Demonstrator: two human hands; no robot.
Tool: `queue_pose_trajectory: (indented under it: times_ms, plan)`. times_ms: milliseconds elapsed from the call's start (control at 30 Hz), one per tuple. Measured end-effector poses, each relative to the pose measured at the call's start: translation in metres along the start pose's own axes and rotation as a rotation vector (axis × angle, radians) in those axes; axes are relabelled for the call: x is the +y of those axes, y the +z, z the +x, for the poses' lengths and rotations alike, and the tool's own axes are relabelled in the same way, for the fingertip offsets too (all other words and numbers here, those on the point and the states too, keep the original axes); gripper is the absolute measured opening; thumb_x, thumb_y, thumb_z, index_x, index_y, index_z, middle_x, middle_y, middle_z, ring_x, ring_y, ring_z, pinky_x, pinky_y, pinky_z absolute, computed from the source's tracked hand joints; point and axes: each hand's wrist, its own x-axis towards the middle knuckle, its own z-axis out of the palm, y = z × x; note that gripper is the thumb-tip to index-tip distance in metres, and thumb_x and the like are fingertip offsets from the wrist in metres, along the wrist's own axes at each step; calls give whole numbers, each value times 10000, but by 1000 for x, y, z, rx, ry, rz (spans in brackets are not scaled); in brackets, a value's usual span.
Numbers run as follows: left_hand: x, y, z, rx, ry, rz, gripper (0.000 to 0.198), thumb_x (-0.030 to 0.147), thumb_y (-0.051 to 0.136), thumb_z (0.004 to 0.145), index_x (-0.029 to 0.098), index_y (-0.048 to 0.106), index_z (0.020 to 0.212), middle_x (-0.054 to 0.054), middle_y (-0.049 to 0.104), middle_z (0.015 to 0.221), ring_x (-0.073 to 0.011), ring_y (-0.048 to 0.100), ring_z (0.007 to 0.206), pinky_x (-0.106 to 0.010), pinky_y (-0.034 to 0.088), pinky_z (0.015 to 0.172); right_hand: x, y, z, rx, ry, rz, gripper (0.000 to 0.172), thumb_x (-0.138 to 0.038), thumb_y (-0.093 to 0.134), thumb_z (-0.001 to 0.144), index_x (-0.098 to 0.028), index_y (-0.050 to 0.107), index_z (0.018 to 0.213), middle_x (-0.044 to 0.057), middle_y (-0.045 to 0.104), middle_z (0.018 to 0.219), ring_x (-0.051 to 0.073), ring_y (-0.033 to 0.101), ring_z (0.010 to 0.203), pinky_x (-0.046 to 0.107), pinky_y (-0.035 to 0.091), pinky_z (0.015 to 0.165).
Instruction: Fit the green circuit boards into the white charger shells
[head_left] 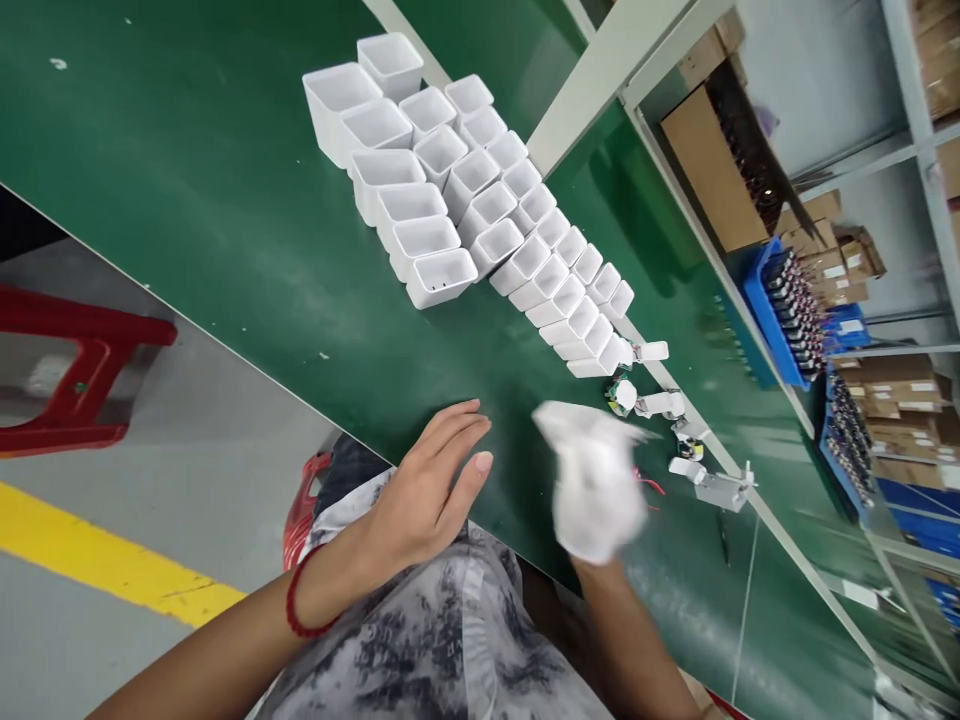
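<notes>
Over the worktop, the blurred white piece covering the right hand looks light, soft and best pinched by an edge, that grip's closure untellable, while the left hand lies loosely open, holding nothing.

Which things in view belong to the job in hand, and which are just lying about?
Likely in the job:
right hand, blurred, in a white covering
open white plastic bins
possibly the small white assemblies beside them

Apparently just lying about:
red plastic stool, far left
background blue tray and cardboard boxes
</notes>
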Motion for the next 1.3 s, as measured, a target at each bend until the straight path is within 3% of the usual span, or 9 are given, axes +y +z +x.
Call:
queue_pose_trajectory:
  times_ms: [133,333,467,667,733,867,967,1100,1300]
  plan:
    - [2,0,2,4,16,57,299,173,463,973,119,592,1238,-135,657,1210,-268,518,1305,-431,500,1062,1,4,-2,48,-5,-21,448,-189,603,923,-256,564,1364,104,663,1295,252,705,1080,319,610,865]
    - [5,0,5,-12,-6,121,279,157,469,975,149,593,1225,-105,653,1223,-241,527,1294,-397,497,1061,14,-10,2,140,-36,228,644,-196,632,895,-296,394,1485,109,551,1437,269,635,1209,445,579,972]
    - [4,3,5,-12,-11,137,272,151,491,965,166,593,1216,-88,653,1208,-238,517,1298,-395,485,1071,15,-2,3,-25,-90,99,508,-220,605,923,-270,508,1419,128,631,1338,257,682,1129,361,613,896]
    - [4,3,4,-42,-63,145,252,186,479,979,174,612,1192,-83,652,1214,-231,513,1298,-408,472,1085,12,9,2,-59,20,240,390,-245,559,948,-237,600,1337,128,667,1286,244,684,1121,363,593,933]
    - [5,3,4,-65,-87,151,246,217,480,982,181,624,1178,-82,654,1221,-239,501,1312,-423,473,1087,12,10,1,-55,85,361,364,-264,606,919,-254,650,1280,107,666,1295,248,671,1144,377,573,968]
    - [10,1,4,-106,-165,137,260,303,477,988,211,650,1159,-70,665,1227,-252,479,1342,-451,484,1079,13,-3,10,62,444,787,334,-327,707,840,-280,701,1171,60,726,1181,252,686,1096,439,546,996]
    - [15,3,7,-104,-201,93,282,355,470,988,234,663,1155,-58,679,1222,-248,511,1317,-457,497,1069,14,-28,28,223,664,1164,432,-393,686,858,-285,613,1270,46,721,1164,211,702,1027,427,573,937]
    - [18,13,13,-128,-214,86,295,409,482,973,263,686,1128,-47,688,1220,-257,548,1289,-443,544,1018,20,-62,48,193,831,1645,346,-455,719,827,-251,685,1104,22,727,1062,155,713,874,321,607,829]
    - [17,34,28,-201,-188,155,314,431,485,963,270,714,1105,-48,699,1217,-283,591,1250,-404,608,908,49,-74,41,138,816,1588,323,-500,579,919,-275,648,1141,20,719,1069,153,721,859,306,624,791]
